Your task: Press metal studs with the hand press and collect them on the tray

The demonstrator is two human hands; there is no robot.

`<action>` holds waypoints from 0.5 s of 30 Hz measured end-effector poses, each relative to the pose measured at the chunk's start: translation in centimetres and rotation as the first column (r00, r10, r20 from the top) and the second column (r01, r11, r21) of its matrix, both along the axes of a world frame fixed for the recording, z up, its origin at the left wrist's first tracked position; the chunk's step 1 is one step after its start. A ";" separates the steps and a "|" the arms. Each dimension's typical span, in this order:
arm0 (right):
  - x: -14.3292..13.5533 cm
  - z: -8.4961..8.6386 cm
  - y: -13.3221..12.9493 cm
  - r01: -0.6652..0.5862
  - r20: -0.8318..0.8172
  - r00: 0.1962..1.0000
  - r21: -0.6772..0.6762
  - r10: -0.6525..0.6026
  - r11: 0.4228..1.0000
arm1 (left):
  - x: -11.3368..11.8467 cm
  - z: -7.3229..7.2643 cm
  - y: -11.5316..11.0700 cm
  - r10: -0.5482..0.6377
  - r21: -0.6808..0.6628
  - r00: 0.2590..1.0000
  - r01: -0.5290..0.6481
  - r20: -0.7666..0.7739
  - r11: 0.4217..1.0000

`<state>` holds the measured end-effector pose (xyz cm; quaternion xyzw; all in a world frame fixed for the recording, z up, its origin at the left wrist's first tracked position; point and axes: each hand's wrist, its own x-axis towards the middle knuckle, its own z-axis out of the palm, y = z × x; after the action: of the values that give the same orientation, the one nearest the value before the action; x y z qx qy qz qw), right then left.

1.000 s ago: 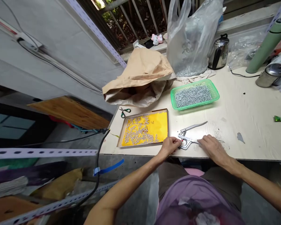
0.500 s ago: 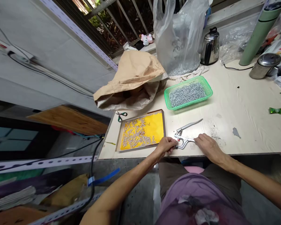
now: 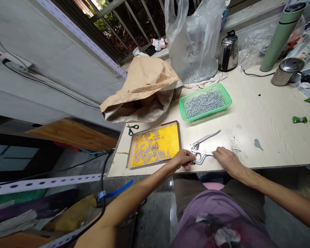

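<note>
Near the front edge of the table lie silver hand pliers [image 3: 202, 157] with a spring between the arms and one long handle [image 3: 208, 137] raised away from the other. My right hand [image 3: 228, 160] is closed around the end of the lower handle. At the pliers' head, my left hand [image 3: 184, 159] pinches with its fingertips; what is between them is too small to make out. To its left is a shallow tray [image 3: 180, 136] with a yellow bottom, holding many small metal pins [image 3: 152, 151]. Behind the pliers a green plastic basket [image 3: 206, 116] holds a heap of similar small metal pieces.
Green-handled scissors [image 3: 131, 129] lie behind the tray. A brown paper bag [image 3: 147, 82] and a clear plastic bag [image 3: 196, 44] stand at the back. Farther right are a steel kettle [image 3: 227, 51], a green flask [image 3: 281, 38], a lidded steel cup [image 3: 286, 72] and green-wrapped sweets [image 3: 299, 119].
My view has shifted slightly, so the table's things sit a little farther left. Both hands keep the same hold at the pliers, whose handles stay spread.
</note>
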<state>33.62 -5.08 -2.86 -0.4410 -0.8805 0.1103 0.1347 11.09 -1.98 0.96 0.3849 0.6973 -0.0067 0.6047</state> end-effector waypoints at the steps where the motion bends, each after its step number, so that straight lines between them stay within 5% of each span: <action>1: 0.1 0.1 0.2 -0.006 0.009 1.000 -0.020 0.006 1.000 | 0.0 0.0 0.0 0.002 0.001 1.000 -0.002 0.002 1.000; 15: 2.0 -0.6 6.1 -0.108 0.099 0.986 -0.204 0.130 0.973 | 0.1 0.1 0.4 0.003 -0.015 1.000 -0.003 -0.011 1.000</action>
<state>35.60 1.06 -3.44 -0.4040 -0.8962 0.1802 0.0337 11.16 -1.60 1.04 0.3792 0.7012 -0.0131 0.6037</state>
